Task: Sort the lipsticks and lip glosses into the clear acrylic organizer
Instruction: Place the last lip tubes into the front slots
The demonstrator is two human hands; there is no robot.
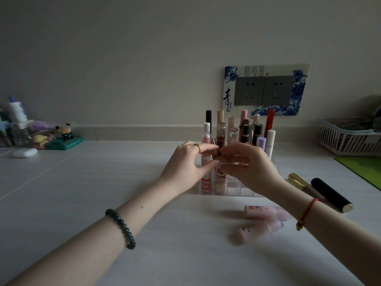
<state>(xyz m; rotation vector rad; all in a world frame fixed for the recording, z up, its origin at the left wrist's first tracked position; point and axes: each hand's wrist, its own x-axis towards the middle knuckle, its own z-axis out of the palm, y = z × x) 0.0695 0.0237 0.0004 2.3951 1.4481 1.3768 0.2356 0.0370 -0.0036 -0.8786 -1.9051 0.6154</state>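
Left grip and right grip meet over the organizer front row, fingers curled, both pinching one pink tube. Two loose tubes lie on the worktop.

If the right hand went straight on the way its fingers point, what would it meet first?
Most likely the left hand: the right hand points leftward at it, fingertips almost touching above the organizer. Depth is unclear.

Clear organizer holds upright tubes; two pink glosses lie before it.
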